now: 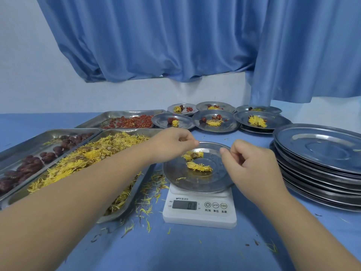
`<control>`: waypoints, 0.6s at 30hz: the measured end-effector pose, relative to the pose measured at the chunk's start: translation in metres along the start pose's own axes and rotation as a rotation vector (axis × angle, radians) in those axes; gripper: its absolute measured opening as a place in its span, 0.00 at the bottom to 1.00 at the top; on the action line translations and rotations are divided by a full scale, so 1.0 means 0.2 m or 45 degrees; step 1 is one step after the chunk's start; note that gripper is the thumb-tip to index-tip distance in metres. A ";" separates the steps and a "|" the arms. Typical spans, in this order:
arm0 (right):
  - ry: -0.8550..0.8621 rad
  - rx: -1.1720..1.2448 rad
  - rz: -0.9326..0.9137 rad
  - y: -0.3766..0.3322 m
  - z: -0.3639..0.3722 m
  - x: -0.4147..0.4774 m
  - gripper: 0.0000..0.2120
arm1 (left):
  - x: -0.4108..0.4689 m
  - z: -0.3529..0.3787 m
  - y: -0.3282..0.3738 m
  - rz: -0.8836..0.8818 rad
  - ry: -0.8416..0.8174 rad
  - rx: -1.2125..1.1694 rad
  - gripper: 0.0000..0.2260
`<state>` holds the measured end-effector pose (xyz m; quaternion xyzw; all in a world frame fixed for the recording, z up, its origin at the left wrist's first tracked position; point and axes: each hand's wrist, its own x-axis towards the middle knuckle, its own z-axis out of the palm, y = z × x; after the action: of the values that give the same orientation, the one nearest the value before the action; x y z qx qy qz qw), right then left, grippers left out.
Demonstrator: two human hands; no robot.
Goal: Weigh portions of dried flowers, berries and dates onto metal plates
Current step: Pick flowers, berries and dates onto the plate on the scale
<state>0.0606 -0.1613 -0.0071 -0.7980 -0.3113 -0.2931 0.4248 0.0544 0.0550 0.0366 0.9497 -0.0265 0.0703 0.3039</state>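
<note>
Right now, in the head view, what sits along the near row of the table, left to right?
Tray of dates, tray of dried flowers, scale carrying a plate, stack of plates.

— What sits in front of you?
— A metal plate [195, 182] on a white scale [199, 214], with two yellow flower clumps [199, 166] on it.
— And your hands?
— Your left hand [172, 143] is over its far rim and your right hand [252, 163] is over its right edge, fingers curled.
</note>
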 end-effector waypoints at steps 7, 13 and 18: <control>-0.133 -0.128 -0.195 -0.13 0.05 -0.07 0.21 | -0.21 -0.15 -0.09 -0.006 0.101 -0.146 0.08; -0.200 -0.128 -0.433 -0.37 0.17 -0.09 0.18 | -0.45 -0.37 -0.25 -0.071 0.199 -0.156 0.07; -0.358 -0.146 -0.443 -0.59 0.44 -0.04 0.16 | -0.62 -0.70 -0.45 -0.221 0.397 -0.079 0.09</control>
<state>-0.0148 -0.0348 0.0033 -0.7882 -0.4830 -0.2651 0.2741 -0.0761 0.2102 0.0802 0.9162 0.1010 0.1893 0.3385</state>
